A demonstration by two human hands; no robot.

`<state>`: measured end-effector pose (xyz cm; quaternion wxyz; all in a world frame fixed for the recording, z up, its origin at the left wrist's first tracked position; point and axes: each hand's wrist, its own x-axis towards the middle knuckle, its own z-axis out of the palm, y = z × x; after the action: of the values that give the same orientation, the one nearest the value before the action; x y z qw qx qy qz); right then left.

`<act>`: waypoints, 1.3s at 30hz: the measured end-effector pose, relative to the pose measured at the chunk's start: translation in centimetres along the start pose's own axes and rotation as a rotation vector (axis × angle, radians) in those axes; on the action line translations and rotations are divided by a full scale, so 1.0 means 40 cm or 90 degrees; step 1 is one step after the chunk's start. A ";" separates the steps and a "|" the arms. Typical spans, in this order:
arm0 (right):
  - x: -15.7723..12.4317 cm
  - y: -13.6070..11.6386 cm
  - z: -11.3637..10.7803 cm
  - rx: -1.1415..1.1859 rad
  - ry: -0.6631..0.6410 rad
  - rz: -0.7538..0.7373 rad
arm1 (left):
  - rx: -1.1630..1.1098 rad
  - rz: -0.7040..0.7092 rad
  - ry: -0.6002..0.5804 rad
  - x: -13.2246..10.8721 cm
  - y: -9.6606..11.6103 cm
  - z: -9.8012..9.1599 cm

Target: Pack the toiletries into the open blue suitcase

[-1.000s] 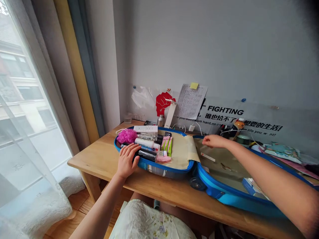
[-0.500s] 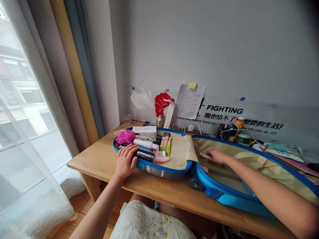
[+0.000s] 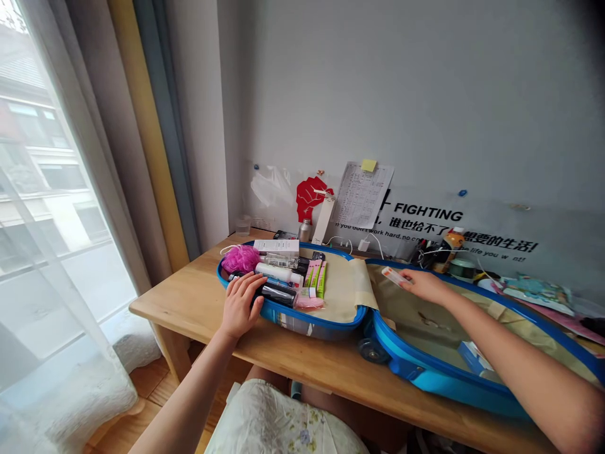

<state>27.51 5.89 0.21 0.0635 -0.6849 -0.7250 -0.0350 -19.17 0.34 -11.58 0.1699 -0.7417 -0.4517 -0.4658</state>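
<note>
An open blue suitcase (image 3: 326,325) lies on the desk, its two halves side by side. My right hand (image 3: 422,285) pinches a small white box with an orange end (image 3: 392,275), held above the right half. My left hand (image 3: 242,306) lies with fingers stretched over the left half's near rim, against a black bottle (image 3: 278,295). Around it in that half are a pink bath puff (image 3: 240,258), a white tube (image 3: 274,272), a long white box (image 3: 276,246) and several green and pink sachets (image 3: 316,279). A blue and white box (image 3: 475,358) sits in the right half, partly behind my forearm.
The wooden desk (image 3: 174,296) meets a grey wall with a pinned paper (image 3: 363,194). Behind the suitcase stand a silver bottle (image 3: 305,229), a white upright lamp (image 3: 324,221), an orange-labelled bottle (image 3: 451,243) and a green jar (image 3: 462,266). Curtains (image 3: 142,145) hang at the left.
My right hand has risen slightly, lifting the small white box higher over the right half. More of the blue and white box now shows. My left hand stays on the rim.
</note>
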 end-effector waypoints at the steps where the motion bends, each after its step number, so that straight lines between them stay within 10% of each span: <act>1: -0.004 -0.023 -0.023 0.016 0.014 -0.003 | -0.001 0.002 0.003 0.001 0.000 0.000; 6: -0.028 -0.207 -0.083 0.090 -0.005 -0.131 | -0.002 0.015 0.018 0.002 0.001 -0.001; 12: -0.015 -0.416 -0.030 0.105 -0.090 -0.303 | -0.003 0.013 0.011 0.001 0.002 -0.004; 19: 0.011 -0.500 0.037 0.093 -0.162 -0.361 | -0.009 0.013 0.007 0.000 -0.003 -0.002; 30: 0.003 -0.481 0.008 0.156 -0.127 -0.311 | -0.006 0.012 0.010 0.001 -0.002 -0.001; 39: 0.037 -0.116 -0.085 0.208 -0.031 -0.051 | -0.007 0.012 0.009 0.000 -0.004 0.000</act>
<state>22.95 6.62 3.95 0.1552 -0.6366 -0.7491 0.0971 -19.32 0.42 -11.60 0.1738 -0.7435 -0.4407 -0.4720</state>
